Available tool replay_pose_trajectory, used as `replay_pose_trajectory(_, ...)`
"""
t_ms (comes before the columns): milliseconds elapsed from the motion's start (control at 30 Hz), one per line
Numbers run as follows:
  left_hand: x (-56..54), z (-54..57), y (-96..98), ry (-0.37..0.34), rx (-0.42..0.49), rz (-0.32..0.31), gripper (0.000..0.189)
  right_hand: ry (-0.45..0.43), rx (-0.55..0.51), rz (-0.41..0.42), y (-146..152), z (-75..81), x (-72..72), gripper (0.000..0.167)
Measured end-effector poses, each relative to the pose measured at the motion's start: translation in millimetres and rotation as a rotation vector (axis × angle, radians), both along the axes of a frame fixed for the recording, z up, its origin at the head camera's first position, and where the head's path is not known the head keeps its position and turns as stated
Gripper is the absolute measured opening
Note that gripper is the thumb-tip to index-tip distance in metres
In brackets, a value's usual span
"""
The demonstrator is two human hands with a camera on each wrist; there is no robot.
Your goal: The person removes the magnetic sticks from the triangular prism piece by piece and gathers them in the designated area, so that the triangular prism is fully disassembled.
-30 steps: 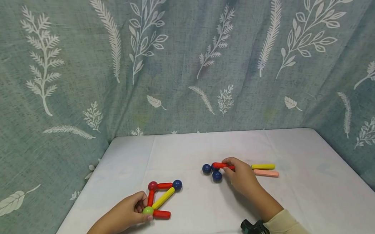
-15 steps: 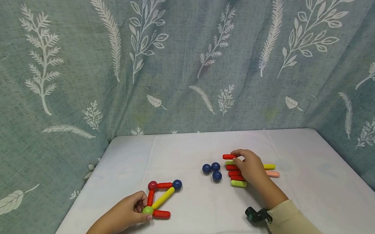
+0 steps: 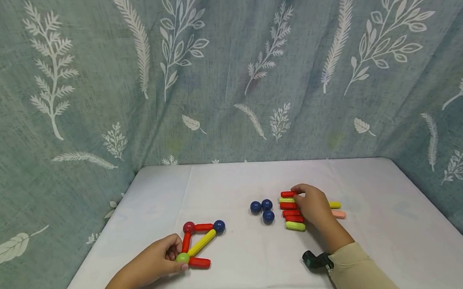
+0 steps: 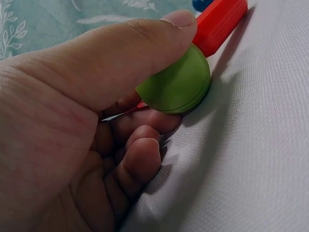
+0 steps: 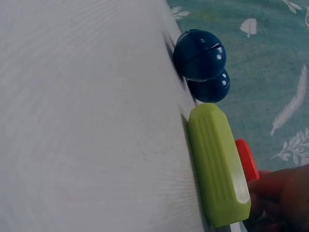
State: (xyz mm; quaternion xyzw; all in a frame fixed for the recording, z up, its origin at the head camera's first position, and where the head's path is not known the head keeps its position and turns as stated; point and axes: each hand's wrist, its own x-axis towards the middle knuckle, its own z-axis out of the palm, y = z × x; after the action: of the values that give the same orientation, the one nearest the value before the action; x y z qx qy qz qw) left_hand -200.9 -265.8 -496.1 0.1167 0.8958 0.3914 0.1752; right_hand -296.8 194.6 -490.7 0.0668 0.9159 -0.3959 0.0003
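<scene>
My left hand [image 3: 155, 262] pinches the green ball [image 3: 182, 258] at the near corner of a flat figure of rods and balls. From that ball run a yellow rod [image 3: 202, 243], a short red rod [image 3: 200, 263] with a free end, and another red one up to a red ball [image 3: 189, 227]. A blue ball [image 3: 219, 226] joins the far right corner. My right hand [image 3: 312, 203] holds a short red rod [image 3: 288, 194] between thumb and fingers, at the far end of a row of short red and lime-green rods [image 5: 217, 164].
Three loose blue balls [image 3: 267, 204] lie left of the row. Longer yellow [image 3: 335, 205] and peach [image 3: 339, 215] rods stick out right of my right hand. A leaf-patterned cloth [image 3: 227, 74] hangs behind the white table [image 3: 240, 281].
My right hand has carried the red rod from over the blue balls rightward to the far end of the short-rod row. My left hand stays on the green ball.
</scene>
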Motion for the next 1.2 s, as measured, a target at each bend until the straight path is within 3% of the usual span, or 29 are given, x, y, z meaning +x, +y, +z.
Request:
replay_pose_trajectory(200,-0.1,1.2,-0.4,0.000,0.021,-0.011,0.051,-0.025,0.009,0.006,-1.4,-0.7,-2.6,0.030)
replay_pose_trajectory(600,0.8,1.3,1.3,-0.020,0.039,-0.007,0.050,-0.053,0.170,0.031,-5.3,4.7,-7.6,0.032)
replay_pose_trajectory(967,-0.6,0.8,-0.3,-0.018,0.036,-0.006,0.051,0.007,0.046,-0.036,-5.2,6.9,-3.3,0.042)
replay_pose_trajectory(1200,0.4,1.7,-0.7,-0.011,0.040,-0.011,0.050,0.069,-0.041,-0.036,-15.7,20.1,6.4,0.039)
